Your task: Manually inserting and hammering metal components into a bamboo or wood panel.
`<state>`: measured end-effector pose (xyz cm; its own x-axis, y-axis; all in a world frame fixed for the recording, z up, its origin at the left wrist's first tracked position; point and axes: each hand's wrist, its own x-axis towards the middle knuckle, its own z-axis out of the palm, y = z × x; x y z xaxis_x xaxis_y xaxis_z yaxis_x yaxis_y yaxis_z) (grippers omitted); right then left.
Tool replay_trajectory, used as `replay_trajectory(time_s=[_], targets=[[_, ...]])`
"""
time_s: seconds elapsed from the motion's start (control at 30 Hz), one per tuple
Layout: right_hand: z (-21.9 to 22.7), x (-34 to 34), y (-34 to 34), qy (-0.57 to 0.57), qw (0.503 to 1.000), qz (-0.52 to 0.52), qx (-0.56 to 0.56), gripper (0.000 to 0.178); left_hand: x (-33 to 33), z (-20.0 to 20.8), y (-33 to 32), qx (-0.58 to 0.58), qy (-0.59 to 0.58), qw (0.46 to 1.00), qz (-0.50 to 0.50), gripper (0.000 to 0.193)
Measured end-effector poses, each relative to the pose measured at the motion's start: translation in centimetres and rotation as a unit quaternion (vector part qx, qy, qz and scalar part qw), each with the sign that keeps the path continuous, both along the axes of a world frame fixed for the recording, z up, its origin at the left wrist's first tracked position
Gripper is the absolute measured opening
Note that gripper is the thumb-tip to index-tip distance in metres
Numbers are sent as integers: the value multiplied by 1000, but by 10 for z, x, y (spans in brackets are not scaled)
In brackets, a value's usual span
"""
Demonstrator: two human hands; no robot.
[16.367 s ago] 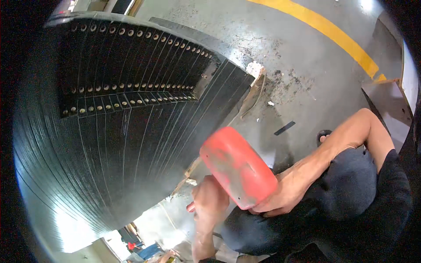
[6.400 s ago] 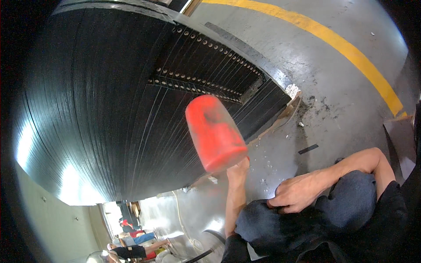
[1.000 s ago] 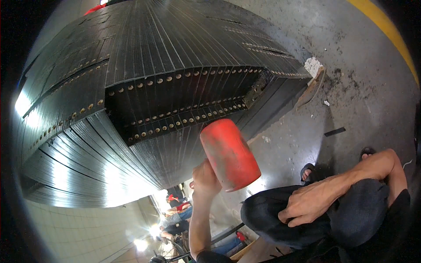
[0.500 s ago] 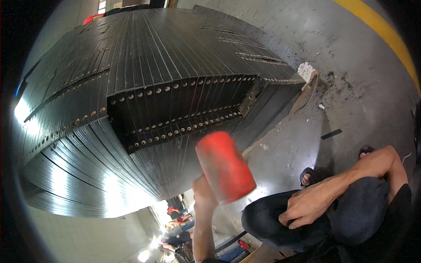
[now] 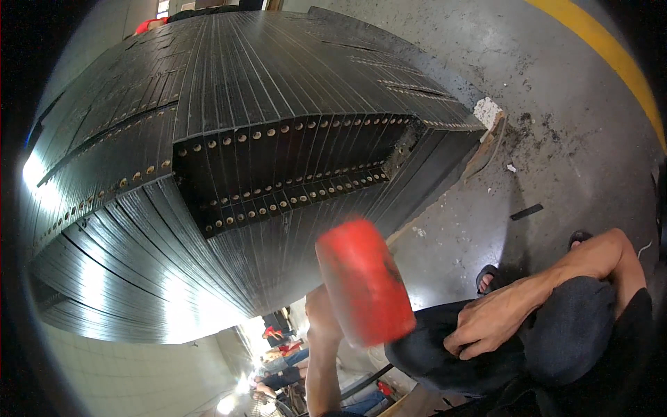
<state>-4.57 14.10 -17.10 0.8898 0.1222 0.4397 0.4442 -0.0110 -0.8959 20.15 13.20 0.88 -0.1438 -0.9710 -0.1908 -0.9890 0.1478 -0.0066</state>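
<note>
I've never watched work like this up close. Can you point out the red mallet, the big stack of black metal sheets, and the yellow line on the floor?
red mallet (image 5: 365, 281): head view, side of its red head.
stack of black metal sheets (image 5: 278, 76): head view, ribbed top face.
yellow line (image 5: 611, 55): head view, middle of the painted stripe.

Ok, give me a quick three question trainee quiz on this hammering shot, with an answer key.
1. True or false: the left hand grips the red cylindrical mallet.
2. Where does the right hand rest? A: on the dark-trousered knee; B: on the black stack of thin metal plates; C: on the grey concrete floor.
3. Fill in: the stripe painted on the floor at upper right is ____.

Key: 1 true; 2 A; 3 yellow.
</note>
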Motion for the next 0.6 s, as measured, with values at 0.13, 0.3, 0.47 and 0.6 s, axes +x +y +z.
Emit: replay_trajectory(time_s=[0.13, 0.3, 0.47, 0.6], targets=[[5, -4, 0, -6, 1000, -1, -4, 30, 19, 1, 3, -11, -43, 999, 32, 37], [1, 0, 0, -14, 1000, -5, -27, 28, 20, 2, -11, -108, -91, 965, -221, 36], [6, 2, 3, -17, 1000, 7, -3, 28, 19, 10, 11, -70, 27, 997, -1, 38], [2, 0, 3, -12, 999, -8, -44, 29, 45, -6, -6, -87, 9, 991, -103, 38]])
